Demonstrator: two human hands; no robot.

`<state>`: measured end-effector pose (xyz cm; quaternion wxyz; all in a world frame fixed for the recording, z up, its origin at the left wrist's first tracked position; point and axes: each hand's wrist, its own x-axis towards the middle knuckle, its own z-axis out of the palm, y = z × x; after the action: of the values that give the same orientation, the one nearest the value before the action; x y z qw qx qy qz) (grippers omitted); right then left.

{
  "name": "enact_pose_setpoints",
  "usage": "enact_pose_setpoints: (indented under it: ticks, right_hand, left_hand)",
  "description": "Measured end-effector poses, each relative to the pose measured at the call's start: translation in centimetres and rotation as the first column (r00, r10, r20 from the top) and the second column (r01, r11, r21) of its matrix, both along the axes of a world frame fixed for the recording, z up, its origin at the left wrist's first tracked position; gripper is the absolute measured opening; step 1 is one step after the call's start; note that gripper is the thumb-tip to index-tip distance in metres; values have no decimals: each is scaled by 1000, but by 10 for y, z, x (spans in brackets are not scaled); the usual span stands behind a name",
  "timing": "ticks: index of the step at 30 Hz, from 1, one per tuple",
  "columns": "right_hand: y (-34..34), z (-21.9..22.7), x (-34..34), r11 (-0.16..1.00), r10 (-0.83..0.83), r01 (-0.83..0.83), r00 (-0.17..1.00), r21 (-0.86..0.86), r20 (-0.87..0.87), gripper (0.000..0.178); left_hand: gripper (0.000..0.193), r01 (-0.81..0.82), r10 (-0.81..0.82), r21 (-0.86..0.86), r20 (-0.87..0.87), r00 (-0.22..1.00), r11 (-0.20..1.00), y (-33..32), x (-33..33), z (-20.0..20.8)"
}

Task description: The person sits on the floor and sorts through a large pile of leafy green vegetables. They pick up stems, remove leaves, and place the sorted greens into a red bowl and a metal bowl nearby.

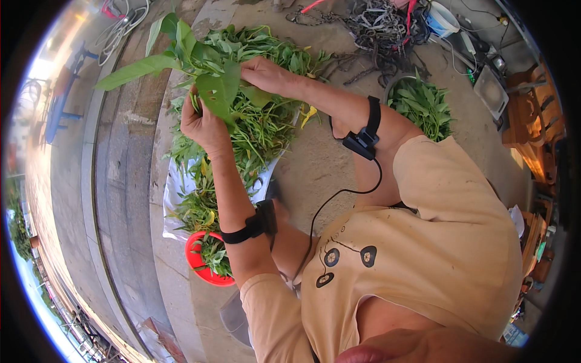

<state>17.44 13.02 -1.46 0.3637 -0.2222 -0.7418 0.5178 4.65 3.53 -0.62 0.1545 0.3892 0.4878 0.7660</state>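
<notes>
Upright in my left hand (204,124) is a small bunch of water spinach (187,57), its stems gripped between closed fingers and its broad green leaves fanning up and to the left. My right hand (264,75) is closed at the right side of the same bunch, pinching at it; the leaves partly hide its fingertips. Below both hands spreads a large heap of water spinach (260,130) with some yellowed leaves, lying on a white sheet (175,187) on the ground.
A red basin (195,257) with greens stands at the heap's near end. On the right, a metal bowl (392,91) holds more leaves. Behind lie a tangle of dark straps (381,30) and a white-and-blue bucket (443,19). Wooden furniture (532,127) lines the right side.
</notes>
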Motion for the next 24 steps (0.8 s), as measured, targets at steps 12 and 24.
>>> enact_pose_setpoints:
  ticks: [12,24]
  right_hand:
    - [4,6,3,994,-59,62,998,91,-33,29]
    - [12,19,19,931,66,-58,998,360,-10,27]
  left_hand:
    - [20,13,-26,-188,-65,998,982,-1,-2,-7]
    - [30,799,-791,377,581,190,469,-15,-26,-17]
